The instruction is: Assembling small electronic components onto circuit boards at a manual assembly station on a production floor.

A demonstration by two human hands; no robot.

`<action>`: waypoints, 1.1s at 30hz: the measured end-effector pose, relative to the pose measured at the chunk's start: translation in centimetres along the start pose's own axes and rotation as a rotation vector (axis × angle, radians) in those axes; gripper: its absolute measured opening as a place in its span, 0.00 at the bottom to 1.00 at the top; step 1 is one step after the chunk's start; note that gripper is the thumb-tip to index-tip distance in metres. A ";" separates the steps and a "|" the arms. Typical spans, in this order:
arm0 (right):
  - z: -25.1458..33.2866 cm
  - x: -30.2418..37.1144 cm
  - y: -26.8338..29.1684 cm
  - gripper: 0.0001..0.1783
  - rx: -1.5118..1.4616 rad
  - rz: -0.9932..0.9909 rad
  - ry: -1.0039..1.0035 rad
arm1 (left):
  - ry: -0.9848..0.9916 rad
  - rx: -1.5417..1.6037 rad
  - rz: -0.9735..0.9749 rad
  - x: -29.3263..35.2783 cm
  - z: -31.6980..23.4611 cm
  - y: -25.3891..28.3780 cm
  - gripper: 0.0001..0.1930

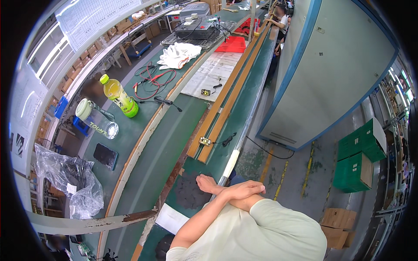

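My forearms are crossed at the near edge of the green bench. My left hand point(246, 190) lies flat across my right forearm, with its fingers stretched out and nothing in it. At the bench edge, over a dark patch point(190, 191), rests my right hand point(206, 183), its fingers loosely curled and apparently empty. Just beyond it, a small yellowish lamp-like module point(205, 141) with a coiled black cable point(228, 139) sits across two long brown rails point(214, 138). Neither hand touches it. A similar module point(206, 92) lies farther off on a whitish board point(196, 85).
On the left shelf are a green-capped drink bottle point(119, 96), a clear water bottle point(98, 118), a phone point(105, 156), a plastic bag point(82, 187), red and black leads point(154, 80) and white gloves point(179, 55). A tall grey cabinet point(331, 65) stands right. Another person point(281, 21) works far along the rails.
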State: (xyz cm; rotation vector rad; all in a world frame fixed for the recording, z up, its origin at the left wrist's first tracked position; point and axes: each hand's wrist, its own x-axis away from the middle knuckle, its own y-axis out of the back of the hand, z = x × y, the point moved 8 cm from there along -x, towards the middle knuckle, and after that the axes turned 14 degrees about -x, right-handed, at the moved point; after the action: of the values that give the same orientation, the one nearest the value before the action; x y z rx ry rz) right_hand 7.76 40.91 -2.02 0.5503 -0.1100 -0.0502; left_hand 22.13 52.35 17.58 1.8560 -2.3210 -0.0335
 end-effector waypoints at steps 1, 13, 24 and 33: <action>0.1 0.0 0.0 0.10 0.000 0.008 -0.009 | 0.000 0.005 -0.002 0.0 0.1 0.0 0.23; 0.5 0.0 0.3 0.09 -0.063 -0.009 0.014 | -0.013 -0.004 -0.007 0.2 -0.3 0.2 0.22; 0.1 -0.1 0.1 0.10 -0.045 0.002 -0.042 | -0.020 0.000 -0.004 0.2 -0.2 0.1 0.22; 0.4 0.1 0.2 0.11 -0.041 0.006 -0.046 | -0.011 0.019 -0.003 0.1 0.2 0.1 0.22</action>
State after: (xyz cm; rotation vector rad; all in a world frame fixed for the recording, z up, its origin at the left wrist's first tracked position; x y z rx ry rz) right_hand 7.79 40.87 -1.55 0.5079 -0.1558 -0.0589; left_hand 21.95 52.25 17.41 1.8735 -2.3335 -0.0220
